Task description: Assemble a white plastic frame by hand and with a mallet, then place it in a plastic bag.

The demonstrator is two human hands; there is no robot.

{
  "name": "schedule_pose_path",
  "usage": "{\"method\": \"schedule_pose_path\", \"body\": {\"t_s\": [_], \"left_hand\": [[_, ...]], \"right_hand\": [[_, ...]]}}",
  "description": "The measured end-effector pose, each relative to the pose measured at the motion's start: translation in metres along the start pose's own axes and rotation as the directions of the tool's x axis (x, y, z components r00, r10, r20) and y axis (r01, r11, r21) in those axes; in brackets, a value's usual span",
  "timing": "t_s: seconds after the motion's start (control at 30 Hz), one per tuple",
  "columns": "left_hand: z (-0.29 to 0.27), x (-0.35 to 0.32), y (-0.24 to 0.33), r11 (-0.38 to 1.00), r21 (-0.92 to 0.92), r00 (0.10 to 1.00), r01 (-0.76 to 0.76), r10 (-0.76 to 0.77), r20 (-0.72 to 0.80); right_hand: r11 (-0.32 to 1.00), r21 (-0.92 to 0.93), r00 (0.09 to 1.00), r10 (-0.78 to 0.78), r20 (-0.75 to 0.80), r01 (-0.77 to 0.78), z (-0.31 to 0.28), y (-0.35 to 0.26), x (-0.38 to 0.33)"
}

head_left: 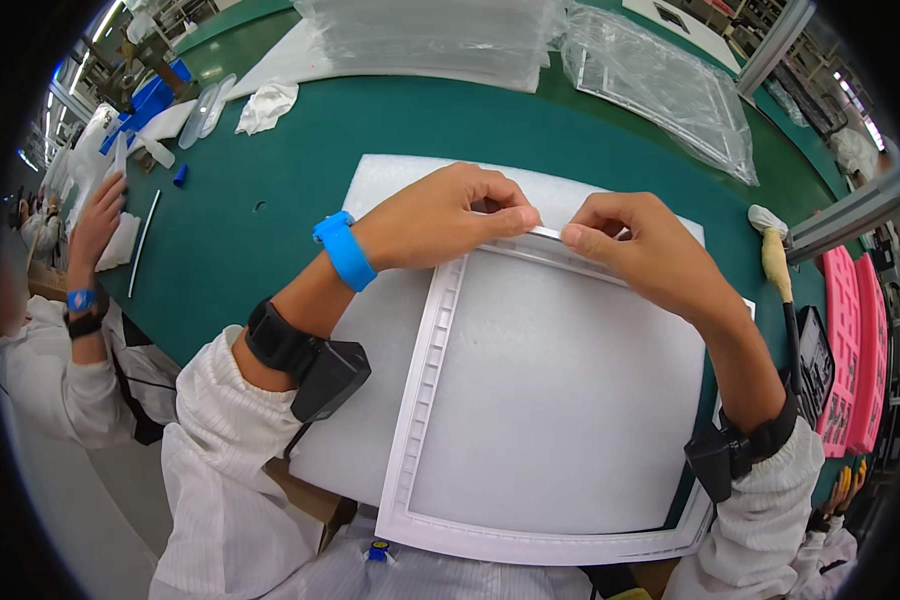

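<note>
Both hands at the far edge of the white frame, which lies flat on a white foam sheet on the green bench, near its front edge. Left hand pinched shut on a thin strip along the frame's top rail; right hand fingertips closed on the same strip just beside it. Strip looks seated only at the left end of that rail; the rest of the top edge, plus the right side, looks undone, so early stage by my read. Bagged frames wait at the far edge. Brush at the right edge, untouched.
</note>
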State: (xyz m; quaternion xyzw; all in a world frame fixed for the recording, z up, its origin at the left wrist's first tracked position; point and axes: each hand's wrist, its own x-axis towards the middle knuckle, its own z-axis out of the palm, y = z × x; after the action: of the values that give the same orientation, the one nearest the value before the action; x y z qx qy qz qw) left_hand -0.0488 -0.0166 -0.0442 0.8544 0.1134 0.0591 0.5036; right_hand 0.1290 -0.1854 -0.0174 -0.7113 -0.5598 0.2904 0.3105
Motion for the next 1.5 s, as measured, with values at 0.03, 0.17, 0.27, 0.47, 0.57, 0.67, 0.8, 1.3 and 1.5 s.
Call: {"method": "schedule_pose_path", "body": {"t_s": [0.03,0.17,0.27,0.47,0.57,0.67,0.8,1.3,1.5], "left_hand": [[0.003,-0.002,-0.002,1.0,-0.003,1.0,0.009,-0.009,-0.003],[0.016,-0.004,-0.007,0.976,0.179,0.972,-0.126,0.158,-0.175],[0.018,-0.005,-0.006,0.968,0.207,0.962,-0.144,0.186,-0.201],[0.018,-0.006,-0.004,0.976,0.16,0.96,-0.148,0.18,-0.213],[0.018,-0.006,-0.006,0.976,0.15,0.957,-0.156,0.187,-0.221],[0.02,-0.005,-0.006,0.977,0.126,0.954,-0.17,0.195,-0.229],[0.019,-0.005,-0.008,0.978,0.115,0.954,-0.173,0.196,-0.227],[0.018,-0.004,-0.009,0.984,0.077,0.96,-0.164,0.177,-0.219],[0.015,-0.004,-0.007,0.99,0.082,0.974,-0.112,0.126,-0.186]], "right_hand": [[1.0,0.004,1.0,-0.001,0.01,0.001,0.0,-0.002,0.0],[0.986,0.069,0.989,0.147,0.029,-0.149,0.001,-0.007,0.003],[0.973,0.104,0.979,0.199,0.052,-0.204,-0.002,-0.012,0.007],[0.945,0.119,0.95,0.292,0.112,-0.304,-0.006,-0.013,0.013],[0.945,0.12,0.95,0.29,0.117,-0.303,-0.005,-0.012,0.015],[0.942,0.127,0.948,0.297,0.114,-0.31,-0.005,-0.012,0.016],[0.947,0.12,0.953,0.287,0.097,-0.297,-0.003,-0.011,0.016],[0.948,0.136,0.957,0.278,0.087,-0.288,-0.001,-0.005,0.017],[0.958,0.126,0.964,0.247,0.095,-0.258,-0.003,-0.004,0.016]]}}
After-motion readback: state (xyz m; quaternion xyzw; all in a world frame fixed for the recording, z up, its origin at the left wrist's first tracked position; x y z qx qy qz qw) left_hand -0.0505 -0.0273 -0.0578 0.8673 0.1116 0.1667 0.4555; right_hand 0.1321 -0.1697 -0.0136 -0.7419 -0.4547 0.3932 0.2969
